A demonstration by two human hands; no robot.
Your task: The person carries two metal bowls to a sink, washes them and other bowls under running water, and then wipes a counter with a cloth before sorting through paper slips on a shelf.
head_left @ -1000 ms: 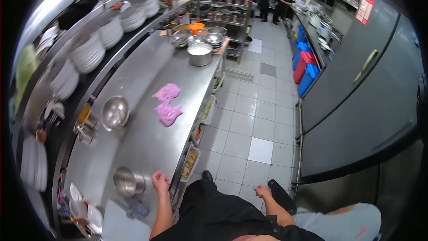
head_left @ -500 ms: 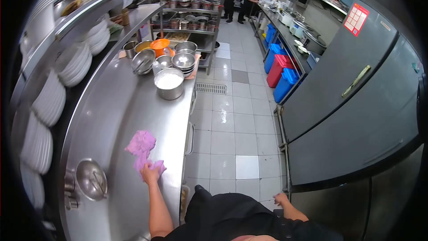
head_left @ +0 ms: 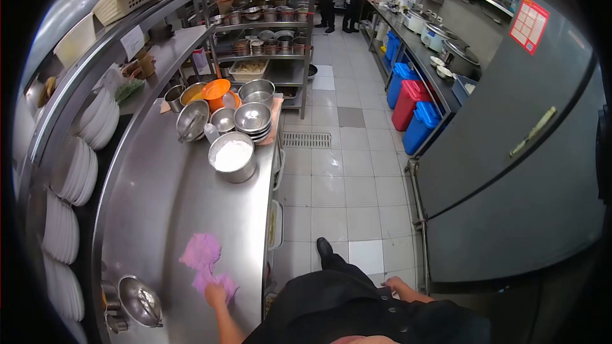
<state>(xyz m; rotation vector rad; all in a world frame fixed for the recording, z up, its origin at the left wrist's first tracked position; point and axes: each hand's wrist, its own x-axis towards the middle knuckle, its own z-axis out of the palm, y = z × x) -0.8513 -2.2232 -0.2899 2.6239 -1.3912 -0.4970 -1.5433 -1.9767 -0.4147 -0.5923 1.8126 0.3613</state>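
My left hand [head_left: 216, 293] is closed on the near end of a crumpled pink cloth [head_left: 201, 251], which lies on the stainless steel counter [head_left: 159, 204]. The cloth's far part is bunched on the metal beyond my fingers. At my right side, away from the counter, my right hand [head_left: 398, 285] hangs by my dark clothing, fingers loosely bent and slightly apart, holding nothing. Left of the cloth, near the counter's inner edge, sits a metal bowl [head_left: 139, 302] with a utensil in it.
Farther along the counter stand a pot of white contents [head_left: 232, 156], stacked metal bowls [head_left: 253, 118] and an orange container [head_left: 217, 91]. White plates [head_left: 60, 226] line the left shelf. A grey refrigerator [head_left: 510, 204] borders the tiled aisle. People [head_left: 352, 3] stand at the far end.
The view has moved forward and tilted, so the counter items appear nearer. My left hand stays on the pink cloth. A shoe now shows ahead of my body.
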